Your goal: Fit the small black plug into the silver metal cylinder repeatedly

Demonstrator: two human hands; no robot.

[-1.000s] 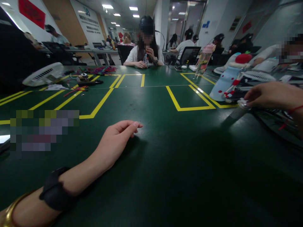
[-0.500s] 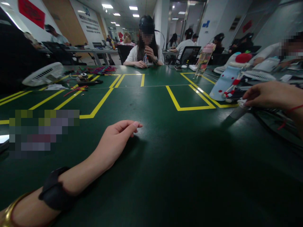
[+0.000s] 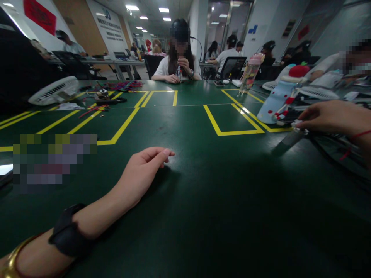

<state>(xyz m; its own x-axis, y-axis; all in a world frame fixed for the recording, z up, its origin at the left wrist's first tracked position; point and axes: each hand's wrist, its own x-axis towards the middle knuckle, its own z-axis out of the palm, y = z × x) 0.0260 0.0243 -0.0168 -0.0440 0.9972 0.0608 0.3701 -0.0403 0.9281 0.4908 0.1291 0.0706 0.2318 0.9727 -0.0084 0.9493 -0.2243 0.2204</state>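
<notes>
Little had changed since the earlier pictures. The left hand (image 3: 143,170) lay where it had been on the green table (image 3: 220,200), and the right hand (image 3: 327,116) had crept only slightly to the left, its fingertips now over the small silvery object (image 3: 298,126) at the table's right side.

The left forearm stretched from the lower left corner toward the middle of the table, a black wristband (image 3: 68,231) and a gold bangle (image 3: 13,256) on it. The hand rested on its side, fingers loosely curled and close together, thumb along the forefinger, holding nothing.

The right hand came in from the right edge, palm down, a red string (image 3: 361,134) at the wrist. Its fingers were bent down onto the silvery object, which sat on the table just beside a yellow line (image 3: 232,132) and near a pale blue bottle (image 3: 274,102) with red dots. Whether the fingers pinched the object or merely touched it could not be told, the view there being dim and blurred.

A white fan (image 3: 53,90) stood far off at the left.
</notes>
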